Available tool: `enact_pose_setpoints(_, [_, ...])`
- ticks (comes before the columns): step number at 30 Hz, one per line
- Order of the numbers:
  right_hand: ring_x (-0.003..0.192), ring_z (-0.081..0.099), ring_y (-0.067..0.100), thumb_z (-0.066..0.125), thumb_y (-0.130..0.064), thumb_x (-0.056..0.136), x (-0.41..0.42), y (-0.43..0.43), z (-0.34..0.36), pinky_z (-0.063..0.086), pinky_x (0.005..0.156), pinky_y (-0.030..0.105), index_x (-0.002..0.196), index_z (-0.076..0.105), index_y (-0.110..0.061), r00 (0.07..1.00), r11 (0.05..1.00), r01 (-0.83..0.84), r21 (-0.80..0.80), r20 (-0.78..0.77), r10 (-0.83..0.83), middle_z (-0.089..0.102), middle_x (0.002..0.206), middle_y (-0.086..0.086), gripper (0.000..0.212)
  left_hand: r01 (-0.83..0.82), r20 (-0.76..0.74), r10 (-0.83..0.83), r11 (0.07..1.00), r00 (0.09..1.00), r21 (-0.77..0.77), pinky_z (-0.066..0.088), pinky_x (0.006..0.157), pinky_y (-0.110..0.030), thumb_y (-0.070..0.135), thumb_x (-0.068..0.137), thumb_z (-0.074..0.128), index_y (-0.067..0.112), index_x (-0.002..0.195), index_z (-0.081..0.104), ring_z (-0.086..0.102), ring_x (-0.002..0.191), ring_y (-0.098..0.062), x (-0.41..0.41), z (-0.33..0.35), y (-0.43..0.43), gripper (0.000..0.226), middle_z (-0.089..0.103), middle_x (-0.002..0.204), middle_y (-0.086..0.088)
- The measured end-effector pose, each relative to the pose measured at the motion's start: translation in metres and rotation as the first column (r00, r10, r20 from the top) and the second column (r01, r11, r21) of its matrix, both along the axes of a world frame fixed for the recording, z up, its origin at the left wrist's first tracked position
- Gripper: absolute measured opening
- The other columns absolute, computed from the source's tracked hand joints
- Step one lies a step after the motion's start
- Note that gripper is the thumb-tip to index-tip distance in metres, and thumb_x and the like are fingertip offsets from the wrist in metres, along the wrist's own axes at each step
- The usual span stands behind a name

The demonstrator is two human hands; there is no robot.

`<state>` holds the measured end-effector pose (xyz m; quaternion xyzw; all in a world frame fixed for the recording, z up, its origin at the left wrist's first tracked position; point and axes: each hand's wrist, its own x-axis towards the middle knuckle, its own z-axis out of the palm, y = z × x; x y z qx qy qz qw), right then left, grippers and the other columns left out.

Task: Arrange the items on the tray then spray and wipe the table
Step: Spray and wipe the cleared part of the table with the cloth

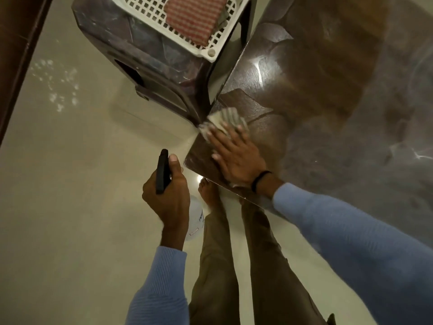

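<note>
Light-blue knit sleeves (351, 240) come in from the bottom edge, brown trousers (234, 266) and one bare foot (209, 193) between them on the pale glossy floor (82, 207). Left hand (167, 198) is clenched around the black trigger head (162, 171) of a translucent white spray bottle (195, 221); bottle body hangs below the hand, over the floor, just off the table corner. Right hand (236, 158), black band (260, 180) on the wrist, lies flat with fingers spread, pressing a grey striped cloth (225, 120) onto the dark brown marbled tabletop (328, 102) at its near left corner. Cloth pokes out past the fingertips, touching the table edge. Hand is not closed around it, just palm pressure. White perforated plastic tray (210, 51) sits on a dark brown plastic stool (145, 57) beside the table, holding a folded red-and-white checked cloth (194, 17). Tray's far part is cut off by the frame.
</note>
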<state>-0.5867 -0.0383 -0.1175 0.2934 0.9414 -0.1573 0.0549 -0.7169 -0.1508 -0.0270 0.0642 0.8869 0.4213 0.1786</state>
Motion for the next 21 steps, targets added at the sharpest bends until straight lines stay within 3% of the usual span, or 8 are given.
enact_pose_setpoints(3, [0.155, 0.010, 0.030, 0.027, -0.039, 0.105, -0.044, -0.033, -0.001, 0.010, 0.124, 0.052, 0.160, 0.018, -0.017, 0.993, 0.992, -0.119, -0.043, -0.028, 0.118, 0.019, 0.167, 0.006, 0.060, -0.005, 0.010, 0.005, 1.000, 1.000, -0.011, 0.047, 0.057, -0.013, 0.044, 0.093, 0.064, 0.006, 0.079, 0.076, 0.060, 0.052, -0.008, 0.002, -0.002, 0.001, 0.042, 0.068, 0.064, 0.000])
enact_pose_setpoints(6, [0.153, 0.019, 0.029, 0.036, -0.037, 0.105, -0.020, -0.064, -0.002, 0.009, 0.126, 0.048, 0.155, 0.032, -0.012, 0.950, 0.946, -0.312, -0.084, -0.035, 0.310, 0.034, 0.161, 0.007, 0.056, 0.012, 0.004, -0.011, 1.000, 1.000, -0.015, 0.052, 0.063, -0.020, 0.044, 0.093, 0.065, 0.013, 0.081, 0.075, 0.065, 0.059, -0.009, 0.002, 0.004, 0.001, 0.036, 0.071, 0.068, 0.003])
enact_pose_setpoints(9, [0.150, 0.023, 0.024, 0.038, -0.032, 0.103, 0.040, -0.067, -0.002, -0.004, 0.127, 0.039, 0.143, 0.053, -0.009, 0.921, 0.918, -0.388, -0.078, -0.060, 0.384, 0.049, 0.152, 0.007, 0.049, 0.033, -0.025, -0.034, 0.999, 0.999, -0.030, 0.051, 0.065, -0.011, 0.038, 0.095, 0.065, 0.004, 0.091, 0.078, 0.066, 0.059, -0.003, -0.002, 0.006, 0.002, 0.036, 0.074, 0.075, -0.004])
enact_pose_setpoints(11, [0.151, 0.021, 0.025, 0.041, -0.031, 0.103, 0.074, -0.060, -0.005, -0.003, 0.127, 0.040, 0.148, 0.048, -0.013, 0.914, 0.911, -0.406, -0.078, -0.058, 0.402, 0.046, 0.154, 0.005, 0.049, 0.036, -0.031, -0.037, 0.999, 0.999, -0.037, 0.047, 0.062, -0.005, 0.038, 0.095, 0.065, 0.003, 0.091, 0.077, 0.066, 0.059, 0.000, -0.005, 0.005, 0.001, 0.037, 0.074, 0.075, -0.004])
enact_pose_setpoints(14, [0.153, 0.019, 0.026, 0.041, -0.033, 0.103, 0.086, -0.050, -0.009, 0.007, 0.127, 0.043, 0.159, 0.021, -0.016, 0.969, 0.966, -0.247, -0.074, 0.003, 0.248, 0.036, 0.160, 0.006, 0.063, 0.033, -0.038, -0.033, 0.999, 0.999, -0.018, 0.054, 0.064, -0.019, 0.045, 0.093, 0.064, 0.004, 0.092, 0.077, 0.065, 0.059, -0.011, -0.007, 0.002, -0.001, 0.043, 0.075, 0.077, -0.005])
enact_pose_setpoints(16, [0.152, 0.023, 0.026, 0.034, -0.034, 0.103, 0.074, -0.049, -0.007, 0.012, 0.125, 0.044, 0.160, 0.021, -0.015, 0.997, 0.995, -0.077, -0.056, 0.024, 0.079, 0.038, 0.159, 0.007, 0.061, 0.040, -0.032, -0.040, 0.999, 0.999, 0.007, 0.055, 0.062, -0.026, 0.054, 0.089, 0.060, 0.004, 0.093, 0.077, 0.063, 0.057, -0.015, -0.006, 0.000, -0.001, 0.053, 0.076, 0.077, -0.005])
enact_pose_setpoints(18, [0.152, 0.022, 0.027, 0.029, -0.037, 0.103, 0.052, -0.052, -0.002, 0.012, 0.125, 0.046, 0.159, 0.023, -0.014, 0.995, 0.994, 0.095, -0.055, 0.037, -0.093, 0.038, 0.159, 0.009, 0.061, 0.061, -0.023, -0.061, 0.998, 0.998, 0.021, 0.053, 0.060, -0.019, 0.057, 0.087, 0.058, 0.003, 0.091, 0.076, 0.061, 0.054, -0.008, -0.001, -0.002, 0.000, 0.057, 0.074, 0.073, -0.004])
enact_pose_setpoints(21, [0.154, 0.016, 0.028, 0.031, -0.040, 0.104, 0.016, -0.064, 0.001, 0.007, 0.125, 0.046, 0.159, 0.021, -0.012, 0.972, 0.968, 0.233, -0.088, 0.045, -0.230, 0.031, 0.162, 0.009, 0.063, 0.110, -0.017, -0.110, 0.994, 0.994, -0.005, 0.046, 0.059, -0.006, 0.043, 0.093, 0.064, 0.001, 0.089, 0.076, 0.063, 0.057, -0.002, 0.012, -0.003, 0.001, 0.044, 0.073, 0.072, -0.006])
